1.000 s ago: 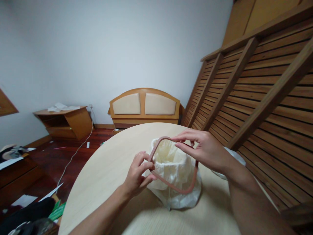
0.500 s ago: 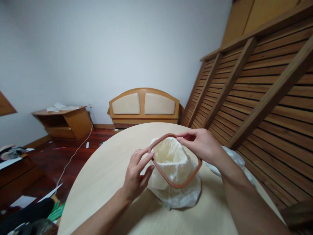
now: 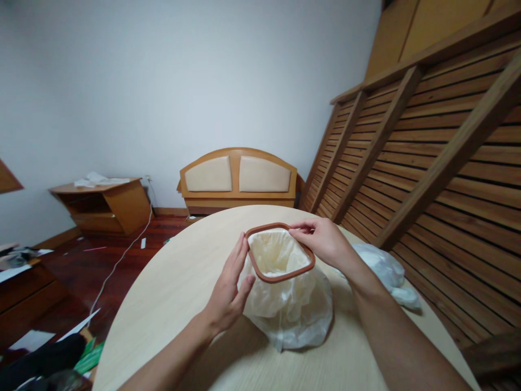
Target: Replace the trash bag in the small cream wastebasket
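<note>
A trash bin draped in a thin white plastic bag (image 3: 291,315) stands upright on the round table. The bag lines the inside and hangs down over the outside, so the bin's walls are hidden. A brown square ring (image 3: 280,279) with rounded corners lies around the bin's mouth. With thumb and fingers, my right hand (image 3: 323,239) pinches the ring at its back right part. My left hand (image 3: 228,288) is open, its straight fingers against the ring's left side and the thumb apart, beside the bag.
Another whitish plastic bag (image 3: 380,266) lies on the pale round table (image 3: 171,309), behind my right forearm. Slatted wooden panels (image 3: 439,179) lean along the right. Beyond the table stand a headboard (image 3: 238,174) and a low cabinet (image 3: 101,203). A white cable (image 3: 118,266) crosses the floor.
The ring, tilted and shifted right of the bin before, now sits level around its mouth. My right hand has moved left with it. My left fingers have straightened along its side.
</note>
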`<state>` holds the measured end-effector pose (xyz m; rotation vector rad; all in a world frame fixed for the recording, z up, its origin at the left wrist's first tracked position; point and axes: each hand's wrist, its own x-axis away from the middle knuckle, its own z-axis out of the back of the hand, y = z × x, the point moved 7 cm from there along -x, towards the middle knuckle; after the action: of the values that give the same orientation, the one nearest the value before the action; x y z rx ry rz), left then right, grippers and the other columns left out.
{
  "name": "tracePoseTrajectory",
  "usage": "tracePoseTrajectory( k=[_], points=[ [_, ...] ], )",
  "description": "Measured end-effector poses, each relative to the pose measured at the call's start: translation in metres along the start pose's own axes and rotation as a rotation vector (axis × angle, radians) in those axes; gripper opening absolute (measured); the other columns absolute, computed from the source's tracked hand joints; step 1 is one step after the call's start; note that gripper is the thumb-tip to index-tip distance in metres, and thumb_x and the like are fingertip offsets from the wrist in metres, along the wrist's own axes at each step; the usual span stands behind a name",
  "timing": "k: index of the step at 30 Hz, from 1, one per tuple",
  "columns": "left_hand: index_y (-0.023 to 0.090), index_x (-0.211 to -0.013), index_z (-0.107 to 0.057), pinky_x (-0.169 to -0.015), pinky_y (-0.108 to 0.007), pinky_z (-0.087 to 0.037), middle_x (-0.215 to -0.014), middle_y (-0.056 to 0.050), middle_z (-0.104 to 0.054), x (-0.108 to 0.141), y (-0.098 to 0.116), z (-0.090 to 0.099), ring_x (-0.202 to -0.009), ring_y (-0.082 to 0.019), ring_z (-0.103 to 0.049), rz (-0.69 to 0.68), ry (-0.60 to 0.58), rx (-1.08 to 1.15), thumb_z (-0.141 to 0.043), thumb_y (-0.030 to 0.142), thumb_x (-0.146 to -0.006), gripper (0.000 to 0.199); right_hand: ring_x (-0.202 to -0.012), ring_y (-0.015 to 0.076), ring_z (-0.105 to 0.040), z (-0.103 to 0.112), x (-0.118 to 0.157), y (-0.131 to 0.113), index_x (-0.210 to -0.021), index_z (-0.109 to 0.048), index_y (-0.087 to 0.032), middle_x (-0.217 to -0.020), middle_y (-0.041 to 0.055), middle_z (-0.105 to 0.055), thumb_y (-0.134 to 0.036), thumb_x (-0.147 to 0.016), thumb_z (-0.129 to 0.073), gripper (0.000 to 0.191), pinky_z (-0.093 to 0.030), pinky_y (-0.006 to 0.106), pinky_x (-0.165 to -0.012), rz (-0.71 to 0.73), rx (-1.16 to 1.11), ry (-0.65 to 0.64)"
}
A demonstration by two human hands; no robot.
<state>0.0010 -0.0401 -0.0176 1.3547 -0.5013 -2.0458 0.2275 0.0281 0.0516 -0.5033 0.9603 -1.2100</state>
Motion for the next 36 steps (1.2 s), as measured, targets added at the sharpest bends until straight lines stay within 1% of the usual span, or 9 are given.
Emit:
tracePoseTrajectory(
  k=[5, 9, 12, 15, 19, 24, 28, 33, 36],
  points=[
    [0.03, -0.162, -0.013, -0.129, -0.049, -0.007, -0.171, -0.006, -0.009, 0.002, -0.014, -0.005, -0.158, -0.024, -0.008, 0.141, -0.022, 0.165, -0.049, 0.041, -0.102, 0.07, -0.07, 0.0213, -0.071, -0.006, 0.002, -0.004, -0.095, -0.081, -0.011, -0.08, 0.0099, -0.079, -0.031, -0.079, -0.07, 0.028, -0.052, 0.027, -0.059, -0.007, 0.032, -0.058],
    [0.032, -0.161, -0.012, -0.129, -0.051, -0.012, -0.171, -0.008, -0.012, 0.003, -0.016, -0.006, -0.157, -0.025, -0.014, 0.177, 0.018, 0.27, -0.051, 0.042, -0.102, 0.072, -0.068, 0.0203, -0.069, -0.007, 0.003, -0.005, -0.1, -0.079, -0.009, -0.08, 0.0094, -0.077, -0.035, -0.079, -0.07, 0.035, -0.05, 0.026, -0.057, 0.004, 0.074, -0.053],
    [0.029, -0.159, -0.024, -0.129, -0.05, -0.015, -0.17, -0.009, -0.018, 0.002, -0.015, -0.005, -0.157, -0.025, -0.018, 0.175, 0.028, 0.299, -0.051, 0.043, -0.101, 0.065, -0.068, 0.0193, -0.069, -0.007, 0.002, -0.002, -0.098, -0.08, -0.011, -0.079, 0.008, -0.077, -0.033, -0.078, -0.069, 0.032, -0.049, 0.025, -0.057, 0.006, 0.082, -0.046],
    [0.028, -0.157, -0.031, -0.129, -0.048, -0.011, -0.169, -0.008, -0.02, 0.002, -0.015, -0.005, -0.157, -0.025, -0.016, 0.181, 0.009, 0.273, -0.051, 0.044, -0.101, 0.062, -0.067, 0.0195, -0.069, -0.006, -0.001, 0.004, -0.095, -0.08, -0.012, -0.075, 0.0071, -0.077, -0.029, -0.076, -0.069, 0.028, -0.049, 0.025, -0.057, -0.016, 0.084, -0.024],
    [0.03, -0.158, -0.031, -0.129, -0.048, -0.01, -0.169, -0.005, -0.019, 0.003, -0.014, -0.003, -0.157, -0.024, -0.016, 0.146, -0.009, 0.213, -0.051, 0.042, -0.101, 0.061, -0.066, 0.0195, -0.071, -0.006, -0.003, 0.01, -0.092, -0.08, -0.013, -0.074, 0.0067, -0.078, -0.025, -0.075, -0.068, 0.023, -0.049, 0.024, -0.057, -0.053, 0.067, -0.011],
    [0.033, -0.157, -0.033, -0.129, -0.05, -0.013, -0.168, -0.004, -0.024, 0.002, -0.016, -0.001, -0.157, -0.024, -0.018, 0.102, -0.044, 0.153, -0.051, 0.041, -0.101, 0.059, -0.067, 0.0193, -0.071, -0.003, -0.004, 0.012, -0.087, -0.081, -0.015, -0.07, 0.0041, -0.077, -0.023, -0.074, -0.068, 0.02, -0.047, 0.024, -0.056, -0.076, 0.141, 0.037],
    [0.032, -0.157, -0.033, -0.129, -0.049, -0.013, -0.168, -0.005, -0.027, 0.001, -0.015, -0.002, -0.156, -0.024, -0.021, 0.095, -0.069, 0.177, -0.046, 0.043, -0.103, 0.057, -0.071, 0.0202, -0.072, -0.003, -0.005, 0.016, -0.09, -0.081, -0.015, -0.073, 0.0048, -0.079, -0.023, -0.075, -0.067, 0.022, -0.047, 0.025, -0.06, -0.099, 0.184, 0.027],
    [0.028, -0.157, -0.034, -0.129, -0.047, -0.011, -0.168, -0.005, -0.025, 0.001, -0.015, -0.002, -0.156, -0.024, -0.02, 0.143, -0.057, 0.245, -0.045, 0.047, -0.102, 0.059, -0.075, 0.0216, -0.073, -0.005, -0.006, 0.017, -0.093, -0.081, -0.015, -0.079, 0.0063, -0.079, -0.029, -0.079, -0.066, 0.025, -0.047, 0.027, -0.064, -0.073, 0.207, -0.009],
    [0.029, -0.157, -0.035, -0.129, -0.044, -0.011, -0.168, -0.004, -0.026, 0.0, -0.014, -0.001, -0.156, -0.023, -0.02, 0.121, -0.053, 0.253, -0.045, 0.046, -0.103, 0.058, -0.077, 0.0226, -0.073, -0.006, -0.005, 0.018, -0.094, -0.081, -0.015, -0.081, 0.0076, -0.08, -0.029, -0.08, -0.066, 0.025, -0.048, 0.028, -0.066, -0.069, 0.2, -0.023]
  ],
)
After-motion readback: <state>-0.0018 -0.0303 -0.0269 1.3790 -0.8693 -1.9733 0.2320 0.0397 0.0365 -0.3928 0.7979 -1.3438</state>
